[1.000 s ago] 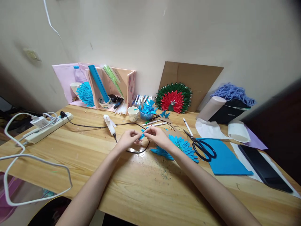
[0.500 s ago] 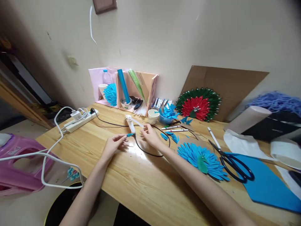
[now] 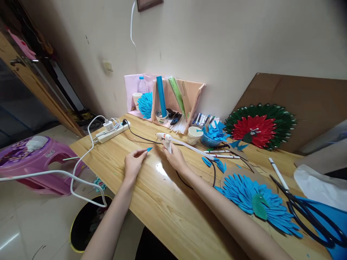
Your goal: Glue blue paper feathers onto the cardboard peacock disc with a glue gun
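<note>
My right hand point(image 3: 175, 157) is closed around the handle of a white hot glue gun point(image 3: 167, 142), held just above the table with its nozzle pointing left. A clear glue stick point(image 3: 189, 147) juts from the gun's back end. Between thumb and fingertips, my left hand point(image 3: 133, 164) pinches a small blue folded petal point(image 3: 149, 149), a short way left of the gun and apart from it. Right of my right forearm lies a round of blue petals with a green piece point(image 3: 244, 195). A few loose blue petals point(image 3: 221, 166) lie above it.
A power strip point(image 3: 112, 133) with white cables sits at the left table edge. A paper cup point(image 3: 194, 135) and a bowl of blue pieces point(image 3: 213, 135) stand behind the gun. Large black scissors point(image 3: 306, 213) lie at the right. Below stands a dark bin point(image 3: 89, 224).
My right hand has gone from beside the glue stick to gripping the glue gun, lifting and turning it. My left hand still holds the blue petal. The view has swung left.
</note>
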The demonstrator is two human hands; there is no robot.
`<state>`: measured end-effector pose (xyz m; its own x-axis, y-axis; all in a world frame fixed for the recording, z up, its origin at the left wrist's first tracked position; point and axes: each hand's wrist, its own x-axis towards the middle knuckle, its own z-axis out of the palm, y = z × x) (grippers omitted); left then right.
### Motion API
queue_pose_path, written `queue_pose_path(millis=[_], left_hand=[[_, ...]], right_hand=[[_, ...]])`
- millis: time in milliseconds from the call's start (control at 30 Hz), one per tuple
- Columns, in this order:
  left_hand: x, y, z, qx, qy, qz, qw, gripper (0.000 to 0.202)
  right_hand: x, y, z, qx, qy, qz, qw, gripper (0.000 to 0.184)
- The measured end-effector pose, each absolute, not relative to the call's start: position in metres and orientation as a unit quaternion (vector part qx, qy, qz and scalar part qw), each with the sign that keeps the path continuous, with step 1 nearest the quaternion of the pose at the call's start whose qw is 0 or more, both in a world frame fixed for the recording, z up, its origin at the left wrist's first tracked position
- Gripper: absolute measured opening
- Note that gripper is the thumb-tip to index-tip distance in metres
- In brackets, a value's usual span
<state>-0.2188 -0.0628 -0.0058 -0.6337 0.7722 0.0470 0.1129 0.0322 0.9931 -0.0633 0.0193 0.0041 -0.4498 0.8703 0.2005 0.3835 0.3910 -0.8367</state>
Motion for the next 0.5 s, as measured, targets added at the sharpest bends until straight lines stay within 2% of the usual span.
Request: queue_pose_path(millis=[133, 267, 500], left_hand=[[-0.221, -0.064, -0.007, 0.318, 0.678, 0.618, 0.239, 0.035], [-0.221, -0.064, -0.009, 0.309, 0.693, 0.615, 0.215, 0.047], [-0.222, -0.065, -0.012, 0.321, 0.71, 0.586, 0.224, 0.03]], right_hand=[[-0.046, -0.008, 0.004, -0.359, -0.759, 0.422, 0.342, 0.03], [-0.038, -0.02, 0.0, -0.33, -0.77, 0.445, 0.318, 0.027], [-0.036, -0.022, -0.004, -0.334, -0.771, 0.44, 0.316, 0.026]])
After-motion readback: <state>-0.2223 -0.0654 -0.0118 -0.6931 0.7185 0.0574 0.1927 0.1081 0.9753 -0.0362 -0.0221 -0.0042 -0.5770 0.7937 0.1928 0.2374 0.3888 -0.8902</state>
